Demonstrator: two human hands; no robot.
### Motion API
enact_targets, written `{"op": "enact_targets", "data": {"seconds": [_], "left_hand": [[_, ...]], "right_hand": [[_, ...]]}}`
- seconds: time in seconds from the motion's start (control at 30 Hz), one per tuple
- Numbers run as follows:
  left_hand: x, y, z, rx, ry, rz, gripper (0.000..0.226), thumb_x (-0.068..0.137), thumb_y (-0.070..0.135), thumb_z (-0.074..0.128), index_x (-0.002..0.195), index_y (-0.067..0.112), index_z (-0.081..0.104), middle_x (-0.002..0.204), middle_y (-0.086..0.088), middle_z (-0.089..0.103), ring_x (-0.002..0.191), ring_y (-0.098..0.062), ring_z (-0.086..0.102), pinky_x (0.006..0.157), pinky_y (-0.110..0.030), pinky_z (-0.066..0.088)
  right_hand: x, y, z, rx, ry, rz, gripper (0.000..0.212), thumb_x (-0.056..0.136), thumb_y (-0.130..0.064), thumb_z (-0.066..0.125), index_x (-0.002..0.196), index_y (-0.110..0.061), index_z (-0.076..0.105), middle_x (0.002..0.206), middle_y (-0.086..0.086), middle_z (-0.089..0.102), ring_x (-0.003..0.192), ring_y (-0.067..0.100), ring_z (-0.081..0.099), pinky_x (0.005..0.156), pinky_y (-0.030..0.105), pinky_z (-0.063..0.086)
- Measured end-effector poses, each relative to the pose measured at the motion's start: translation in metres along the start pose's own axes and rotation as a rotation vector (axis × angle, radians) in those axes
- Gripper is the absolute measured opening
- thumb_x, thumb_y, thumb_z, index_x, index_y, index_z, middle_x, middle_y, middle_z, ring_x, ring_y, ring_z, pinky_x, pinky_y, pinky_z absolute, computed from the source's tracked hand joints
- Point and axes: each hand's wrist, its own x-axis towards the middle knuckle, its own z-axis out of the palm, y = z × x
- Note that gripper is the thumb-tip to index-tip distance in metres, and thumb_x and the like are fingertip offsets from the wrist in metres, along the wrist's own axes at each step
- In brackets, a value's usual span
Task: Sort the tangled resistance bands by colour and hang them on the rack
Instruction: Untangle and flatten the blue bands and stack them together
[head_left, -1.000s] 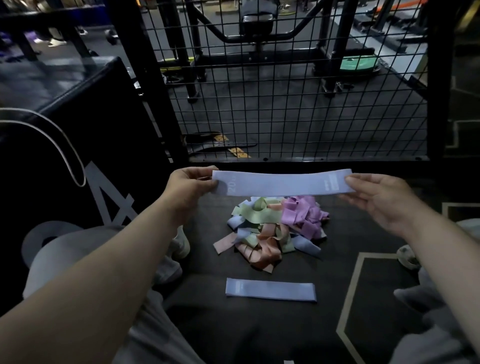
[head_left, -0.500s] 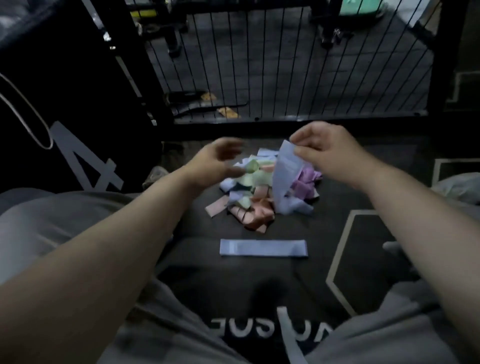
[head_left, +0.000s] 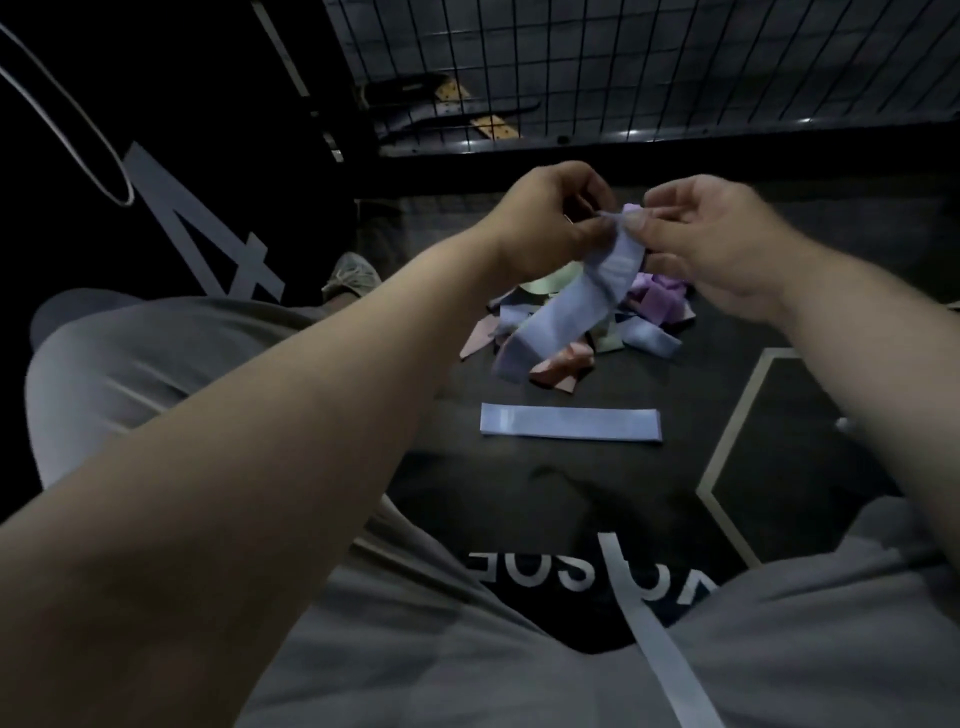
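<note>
Above the tangled pile (head_left: 655, 305), the blue band (head_left: 566, 312) hangs by its top end. The left hand (head_left: 550, 218), open 0.5 s ago, now pinches that end beside the right hand (head_left: 711, 244), which keeps its pinch. A second blue band (head_left: 571, 423) lies flat on the mat (head_left: 519, 493), nearer the person.

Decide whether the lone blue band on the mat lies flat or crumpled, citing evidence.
Flat. The blue band lies as one straight, even strip on the mat, apart from the tangled pile.
</note>
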Motion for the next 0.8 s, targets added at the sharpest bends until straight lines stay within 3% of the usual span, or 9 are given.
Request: {"op": "enact_targets", "data": {"seconds": [0.1,0.17,0.27,0.37,0.47,0.53,0.6,0.7,0.8], "left_hand": [[0.004,-0.002,-0.003,-0.083,0.019,-0.007,0.012,0.092,0.001,0.066,0.089,0.012,0.062,0.081,-0.006,0.066,0.073,-0.015,0.064,0.069,-0.032,0.057],[0.007,-0.002,-0.005,-0.176,0.074,-0.024,0.008,0.095,0.002,0.062,0.092,0.009,0.061,0.083,-0.01,0.066,0.065,-0.011,0.063,0.059,-0.024,0.052],[0.014,-0.007,-0.012,-0.312,0.258,-0.091,0.011,0.096,0.001,0.059,0.091,0.01,0.057,0.085,-0.008,0.063,0.059,-0.007,0.059,0.049,-0.018,0.045],[0.019,-0.03,-0.021,-0.335,0.464,-0.244,0.01,0.096,0.002,0.055,0.091,0.01,0.06,0.081,-0.005,0.062,0.061,-0.013,0.058,0.046,-0.02,0.045],[0.023,-0.075,-0.028,-0.404,0.63,-0.467,0.017,0.093,0.0,0.054,0.102,0.007,0.067,0.074,-0.005,0.06,0.059,-0.016,0.055,0.046,-0.02,0.044],[0.02,-0.111,-0.027,-0.426,0.649,-0.675,0.024,0.096,0.004,0.053,0.115,0.009,0.065,0.076,-0.001,0.056,0.06,-0.013,0.054,0.048,-0.02,0.046],[0.013,-0.143,-0.017,-0.468,0.615,-0.846,0.016,0.099,0.009,0.05,0.11,0.015,0.06,0.086,-0.002,0.057,0.064,-0.012,0.057,0.049,-0.021,0.049],[0.001,-0.178,0.014,-0.656,0.697,-1.055,0.016,0.102,0.013,0.045,0.111,0.007,0.057,0.1,-0.016,0.061,0.078,-0.029,0.063,0.062,-0.03,0.052],[-0.016,-0.2,0.043,-0.601,0.715,-1.178,0.012,0.1,0.01,0.05,0.096,0.0,0.055,0.076,-0.019,0.058,0.057,-0.028,0.056,0.05,-0.033,0.048]], "right_hand": [[-0.001,0.002,0.009,0.216,-0.118,0.091,0.027,0.095,-0.026,0.063,0.116,-0.009,0.059,0.109,0.008,0.071,0.099,0.019,0.072,0.08,0.031,0.058],[-0.001,0.006,0.014,0.18,-0.217,0.105,0.038,0.089,-0.031,0.065,0.121,-0.011,0.06,0.113,0.007,0.074,0.104,0.022,0.072,0.084,0.034,0.059],[0.004,0.02,0.02,-0.159,-0.324,0.107,0.036,0.084,-0.024,0.072,0.118,-0.016,0.064,0.111,0.002,0.074,0.105,0.017,0.071,0.085,0.03,0.058],[0.012,0.04,0.016,-0.642,-0.386,0.185,0.035,0.083,-0.034,0.077,0.114,-0.025,0.063,0.109,-0.005,0.068,0.1,0.012,0.066,0.078,0.027,0.052],[0.016,0.07,0.0,-0.72,-0.422,0.392,0.028,0.085,-0.03,0.078,0.107,-0.019,0.066,0.106,0.003,0.066,0.097,0.02,0.065,0.076,0.032,0.055],[0.017,0.09,-0.012,-0.7,-0.411,0.481,0.023,0.086,-0.025,0.078,0.103,-0.014,0.069,0.104,0.011,0.069,0.096,0.026,0.067,0.081,0.039,0.059],[0.02,0.109,-0.023,-0.707,-0.373,0.567,0.021,0.086,-0.023,0.078,0.102,-0.011,0.07,0.102,0.017,0.071,0.092,0.028,0.068,0.085,0.042,0.058],[0.029,0.129,-0.034,-0.691,-0.289,0.689,0.018,0.089,-0.015,0.074,0.106,-0.011,0.068,0.098,0.017,0.07,0.082,0.022,0.066,0.083,0.043,0.057],[0.038,0.147,-0.037,-0.658,-0.153,0.746,0.02,0.093,-0.006,0.068,0.11,-0.013,0.061,0.095,0.013,0.064,0.074,0.02,0.064,0.071,0.04,0.057]]}}
